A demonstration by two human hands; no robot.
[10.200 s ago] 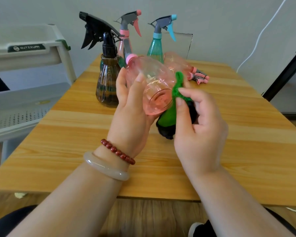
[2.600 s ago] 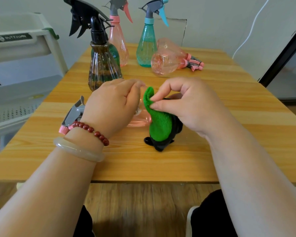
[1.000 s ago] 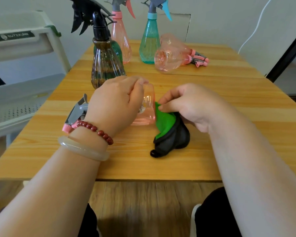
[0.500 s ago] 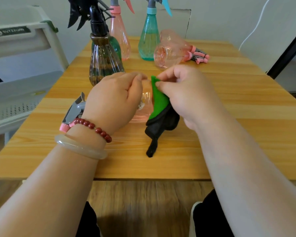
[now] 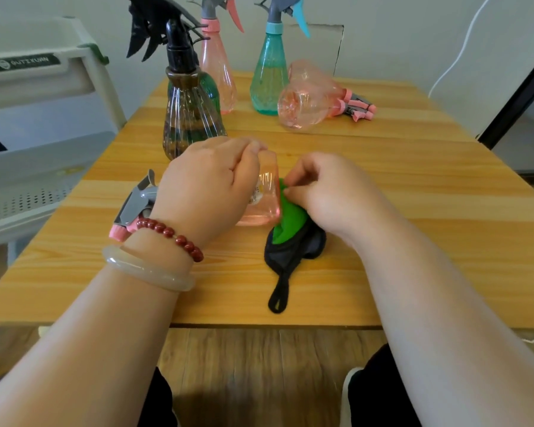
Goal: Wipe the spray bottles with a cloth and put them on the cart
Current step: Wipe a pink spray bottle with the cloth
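Wooden table (image 5: 413, 192) beside white cart (image 5: 37, 143), pale wall (image 5: 383, 26).

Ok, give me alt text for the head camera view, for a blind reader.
A person's left hand holds a pink spray bottle lying on a wooden table while the right hand pinches a green and black cloth against its base. Behind stand a brown bottle, a teal bottle and a tall pink bottle; a white cart is left.
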